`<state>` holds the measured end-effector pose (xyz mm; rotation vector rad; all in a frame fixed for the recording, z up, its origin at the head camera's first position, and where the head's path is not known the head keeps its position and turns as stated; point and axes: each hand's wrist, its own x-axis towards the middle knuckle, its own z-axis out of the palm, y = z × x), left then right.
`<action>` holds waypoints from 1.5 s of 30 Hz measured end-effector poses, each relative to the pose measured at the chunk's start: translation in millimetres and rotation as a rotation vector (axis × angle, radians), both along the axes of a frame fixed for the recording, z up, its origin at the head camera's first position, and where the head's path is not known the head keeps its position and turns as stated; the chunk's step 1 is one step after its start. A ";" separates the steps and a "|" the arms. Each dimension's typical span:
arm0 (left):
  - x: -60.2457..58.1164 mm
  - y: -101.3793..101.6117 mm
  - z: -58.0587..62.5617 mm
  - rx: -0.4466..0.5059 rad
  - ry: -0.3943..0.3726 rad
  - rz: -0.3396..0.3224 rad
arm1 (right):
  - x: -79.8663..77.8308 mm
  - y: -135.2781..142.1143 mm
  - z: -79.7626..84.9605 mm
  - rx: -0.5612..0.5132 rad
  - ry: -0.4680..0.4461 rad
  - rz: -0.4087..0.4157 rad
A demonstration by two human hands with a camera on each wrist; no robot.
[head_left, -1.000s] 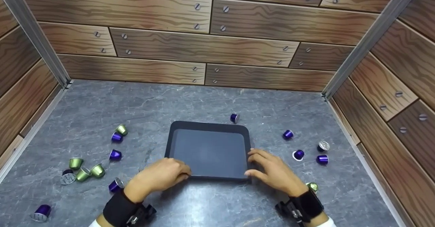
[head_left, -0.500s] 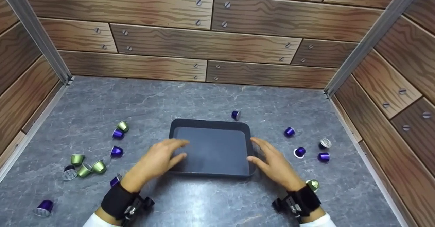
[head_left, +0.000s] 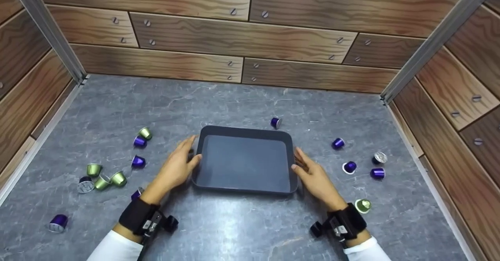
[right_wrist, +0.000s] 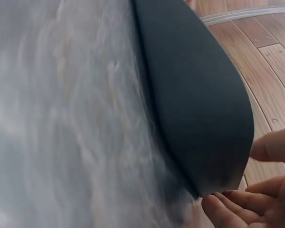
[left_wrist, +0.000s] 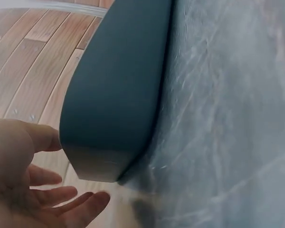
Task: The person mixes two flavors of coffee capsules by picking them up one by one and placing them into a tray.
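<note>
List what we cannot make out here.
Underside of the tray: hidden in every view by the tray itself.
Tray's far end, left wrist view: cut by top edge.
Purple capsule at the left wrist, head view: partly covered by it.
Leftmost capsule, head view: lid markings too small.
Tabletop marbling, right wrist view: blurred.

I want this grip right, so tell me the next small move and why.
Probably bring the fingers of the left hand in against the dark tray: in the left wrist view, its thumb meets the tray's edge, but a gap shows below.
</note>
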<state>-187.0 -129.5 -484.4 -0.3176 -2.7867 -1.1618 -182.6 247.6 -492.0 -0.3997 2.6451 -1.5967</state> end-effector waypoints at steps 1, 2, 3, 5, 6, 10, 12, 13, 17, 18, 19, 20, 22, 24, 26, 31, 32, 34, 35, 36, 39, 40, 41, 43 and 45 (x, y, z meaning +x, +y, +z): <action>-1.5 -0.4 0.4 0.018 -0.042 -0.005 | -0.9 0.0 0.7 -0.032 -0.022 0.000; -2.7 -0.7 0.8 0.029 -0.073 -0.016 | -1.5 0.0 1.3 -0.065 -0.041 0.006; -3.9 -0.9 1.2 0.043 -0.100 -0.024 | -2.0 0.1 1.5 -0.100 -0.058 0.011; -5.7 -0.9 1.8 0.054 -0.138 -0.038 | -2.2 0.4 1.4 -0.159 -0.090 0.013; -6.2 -0.9 2.3 0.057 -0.150 -0.048 | -1.9 0.7 1.3 -0.179 -0.101 0.013; -4.1 -2.3 2.2 0.071 -0.167 -0.064 | 0.7 0.8 -1.0 -0.226 -0.139 -0.005; -0.8 -3.9 1.7 0.092 -0.170 -0.069 | 3.0 0.5 -2.6 -0.239 -0.153 -0.010; 1.1 -4.8 1.0 0.100 -0.170 -0.067 | 4.4 0.2 -3.4 -0.245 -0.158 -0.013; 8.6 -7.5 -0.3 0.124 -0.173 -0.076 | 12.8 -1.1 -4.9 -0.272 -0.166 -0.004; 10.2 -8.1 -0.6 0.119 -0.171 -0.078 | 15.1 -1.6 -5.0 -0.274 -0.165 -0.007; 11.7 -8.7 -0.6 0.118 -0.169 -0.080 | 17.0 -1.9 -5.3 -0.278 -0.164 -0.006; 13.2 -9.4 -0.3 0.114 -0.167 -0.084 | 18.5 -2.2 -5.7 -0.278 -0.160 -0.009; 15.9 -10.7 0.6 0.101 -0.161 -0.084 | 19.5 -3.3 -6.6 -0.287 -0.155 -0.016; 17.5 -12.0 1.2 0.093 -0.160 -0.087 | 18.1 -4.2 -7.5 -0.305 -0.160 -0.028; 18.2 -13.1 1.5 0.079 -0.156 -0.090 | 14.4 -5.3 -8.3 -0.341 -0.177 -0.030; 17.6 -15.4 1.0 0.066 -0.162 -0.081 | 1.4 -5.0 -10.5 -0.467 -0.247 0.005; 17.5 -15.9 0.8 0.070 -0.167 -0.080 | -0.7 -4.3 -11.3 -0.490 -0.257 0.016; 17.7 -16.8 0.3 0.077 -0.178 -0.077 | -3.5 -2.4 -13.1 -0.524 -0.269 0.040; 17.7 -17.2 0.0 0.080 -0.181 -0.078 | -4.2 -1.4 -14.2 -0.535 -0.272 0.053; 17.8 -17.7 -0.3 0.083 -0.182 -0.078 | -4.3 -0.5 -15.3 -0.544 -0.276 0.064; 18.0 -19.7 -0.8 0.111 -0.188 -0.081 | -3.3 1.6 -17.7 -0.555 -0.283 0.113; 17.9 -20.7 -0.6 0.128 -0.186 -0.088 | -2.9 2.1 -18.3 -0.556 -0.285 0.129; 17.7 -22.0 0.0 0.140 -0.183 -0.090 | -2.6 2.5 -18.6 -0.558 -0.287 0.143; 16.9 -25.1 2.8 0.152 -0.164 -0.090 | -3.1 3.1 -18.5 -0.559 -0.292 0.167; 15.7 -29.1 7.8 0.149 -0.135 -0.083 | -5.4 3.4 -18.1 -0.561 -0.292 0.186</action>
